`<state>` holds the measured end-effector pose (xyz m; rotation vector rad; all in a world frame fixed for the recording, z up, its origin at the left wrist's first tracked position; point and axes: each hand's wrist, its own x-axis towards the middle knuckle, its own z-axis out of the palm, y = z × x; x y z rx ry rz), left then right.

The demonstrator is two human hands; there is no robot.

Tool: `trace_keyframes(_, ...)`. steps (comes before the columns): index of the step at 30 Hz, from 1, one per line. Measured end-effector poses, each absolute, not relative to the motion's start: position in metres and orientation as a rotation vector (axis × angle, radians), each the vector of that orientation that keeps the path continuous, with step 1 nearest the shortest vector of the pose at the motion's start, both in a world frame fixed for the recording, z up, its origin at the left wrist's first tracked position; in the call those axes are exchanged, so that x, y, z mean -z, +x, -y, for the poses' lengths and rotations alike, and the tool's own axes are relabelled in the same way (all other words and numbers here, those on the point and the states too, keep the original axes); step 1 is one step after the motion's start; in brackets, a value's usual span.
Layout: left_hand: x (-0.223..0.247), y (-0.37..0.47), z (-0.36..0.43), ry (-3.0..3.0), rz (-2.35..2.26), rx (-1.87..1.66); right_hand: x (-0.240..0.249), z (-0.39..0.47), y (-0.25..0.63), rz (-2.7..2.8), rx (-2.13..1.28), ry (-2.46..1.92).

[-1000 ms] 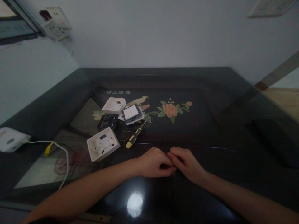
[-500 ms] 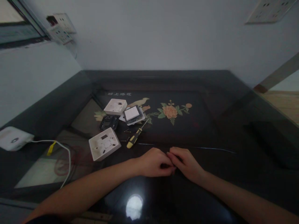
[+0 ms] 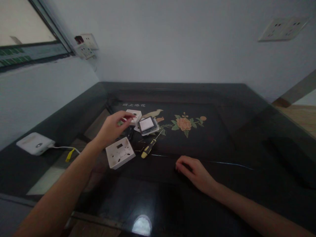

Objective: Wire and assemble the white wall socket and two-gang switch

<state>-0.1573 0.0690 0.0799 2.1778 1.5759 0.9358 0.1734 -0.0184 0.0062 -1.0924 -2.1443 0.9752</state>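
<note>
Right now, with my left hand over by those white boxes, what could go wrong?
The left hand partly hides the black part, so its fingers might catch that by accident.

The left forearm appears close to the near box and could nudge it.

The small screws lie beside the screwdriver on a dark table, so a bump might scatter them where they are hard to spot.

Pale wall (image 3: 177, 46) behind dark table (image 3: 160, 204)
</note>
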Motion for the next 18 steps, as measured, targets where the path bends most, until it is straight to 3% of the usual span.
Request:
trace_keyframes(4, -0.026, -0.209, -0.096, 2.059, -1.867, -1.089, -0.014, 0.008, 0.148, 2.230, -0.848, -0.977)
trace_keyframes(8, 0.010, -0.217, -0.100, 2.034, -1.874, -1.072, -0.018, -0.012, 0.109, 2.346, -0.679, -0.909)
trace_keyframes(18, 0.019, -0.221, -0.102, 2.072, -1.725, -0.915, -0.002, -0.038, 0.040, 2.560, -0.444, -0.988)
